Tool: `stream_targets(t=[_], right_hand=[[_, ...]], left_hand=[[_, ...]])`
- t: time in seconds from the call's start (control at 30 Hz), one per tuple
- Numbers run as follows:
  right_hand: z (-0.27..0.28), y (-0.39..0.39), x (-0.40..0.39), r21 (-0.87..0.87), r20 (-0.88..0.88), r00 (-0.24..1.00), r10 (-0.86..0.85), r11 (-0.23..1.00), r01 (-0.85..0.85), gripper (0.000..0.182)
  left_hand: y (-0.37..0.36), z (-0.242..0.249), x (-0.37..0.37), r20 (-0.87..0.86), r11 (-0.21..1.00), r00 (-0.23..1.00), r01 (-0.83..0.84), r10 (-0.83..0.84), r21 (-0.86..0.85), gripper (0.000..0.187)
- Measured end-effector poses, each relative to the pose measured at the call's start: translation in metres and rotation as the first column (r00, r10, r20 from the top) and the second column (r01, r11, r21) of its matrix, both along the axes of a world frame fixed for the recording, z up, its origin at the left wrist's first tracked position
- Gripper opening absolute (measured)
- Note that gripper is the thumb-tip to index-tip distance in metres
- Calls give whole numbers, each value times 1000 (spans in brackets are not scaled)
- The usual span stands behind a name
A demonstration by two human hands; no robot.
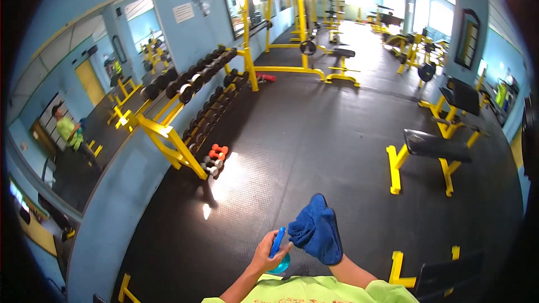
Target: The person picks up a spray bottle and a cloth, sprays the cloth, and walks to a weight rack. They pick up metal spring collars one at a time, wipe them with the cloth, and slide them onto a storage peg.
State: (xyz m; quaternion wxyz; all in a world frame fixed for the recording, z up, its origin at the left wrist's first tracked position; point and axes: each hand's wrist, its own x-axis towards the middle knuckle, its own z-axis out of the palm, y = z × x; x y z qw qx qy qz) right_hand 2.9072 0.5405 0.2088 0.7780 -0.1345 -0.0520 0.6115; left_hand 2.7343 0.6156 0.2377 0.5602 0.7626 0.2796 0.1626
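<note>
My left hand (pixel 264 254) is closed around a spray bottle with a blue trigger head (pixel 277 241) and a teal body (pixel 281 264). A dark blue cloth (pixel 319 230) covers my right hand and hangs in folds around it. The fingers of that hand are hidden, and only the wrist and forearm (pixel 351 272) show below the cloth. Both hands are close together in front of my lime-green shirt (pixel 314 290), with the cloth just right of the bottle.
On the left, a yellow rack (pixel 168 130) carries rows of dumbbells (pixel 196 78), with small orange dumbbells (pixel 219 150) on the black floor (pixel 303 134). Weight benches (pixel 435 145) stand right. Another bench (pixel 449 275) is near at lower right. A mirror (pixel 67 78) lines the left wall.
</note>
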Motion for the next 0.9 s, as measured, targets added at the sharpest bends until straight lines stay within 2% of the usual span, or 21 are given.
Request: stream_targets(t=[0.07,0.1,0.13,0.17,0.2,0.23,0.27,0.33,0.37,0.4,0.47,0.5,0.53,0.6,0.63,0.67,0.73,0.77,0.83,0.87,0.9], right_hand=[[17,49,24,-74,186,982,6,997,8,32],[34,67,25,-23,210,977,30,999,-26,29],[40,83,30,-40,211,976,55,998,-47,29],[43,100,36,-64,633,774,7,997,43,22],[41,118,42,-37,915,402,-22,990,137,20],[-4,147,54,-87,497,860,112,993,-79,37],[-21,159,65,-96,493,864,105,993,-66,37],[-28,195,113,-116,642,761,93,993,-24,41],[-19,222,134,-131,362,924,124,988,-82,42],[-12,242,150,-138,376,920,113,988,-66,42],[5,280,180,-92,587,805,-82,982,167,41],[24,296,191,-79,519,834,-186,961,263,39],[26,314,211,-81,511,836,-202,956,281,39],[7,351,262,-100,190,950,-249,957,271,35],[-27,372,287,188,197,915,-353,929,318,38],[-29,385,298,187,184,913,-365,925,332,38],[-30,411,323,-175,460,824,-332,875,451,36],[-36,431,344,-155,348,884,-313,911,383,39],[-36,460,382,-136,340,906,-252,940,313,40],[-39,473,400,-125,326,925,-195,961,247,41],[-72,490,424,-17,756,603,-256,913,408,39]], left_hand=[[34,-12,34,4,927,975,-214,224,307,50],[51,-26,51,59,894,951,-306,304,326,58],[71,-42,67,55,893,944,-325,325,311,58],[95,-59,81,50,878,931,-357,361,319,62],[118,-69,91,43,864,921,-379,387,332,66],[143,-78,104,8,913,939,-338,345,227,68],[162,-83,114,2,920,943,-325,333,219,68],[211,-84,158,69,929,967,-254,244,269,66],[231,-73,178,64,935,976,-218,208,280,65],[251,-64,198,78,940,978,-209,194,271,65],[291,-45,237,167,957,981,-140,100,252,64],[310,-35,257,174,974,981,-117,83,195,62],[327,-25,274,165,976,984,-96,64,197,62],[364,-10,311,192,973,976,62,-106,222,63],[381,-9,329,222,944,946,170,-237,284,65],[400,-8,348,212,901,902,304,-377,310,69],[429,-11,384,24,815,871,449,-490,366,74],[447,-23,402,22,816,873,446,-487,367,74],[485,-47,441,11,769,804,565,-595,300,78],[501,-51,459,5,772,809,559,-588,302,78],[515,-51,476,-61,776,792,608,-607,166,80]])
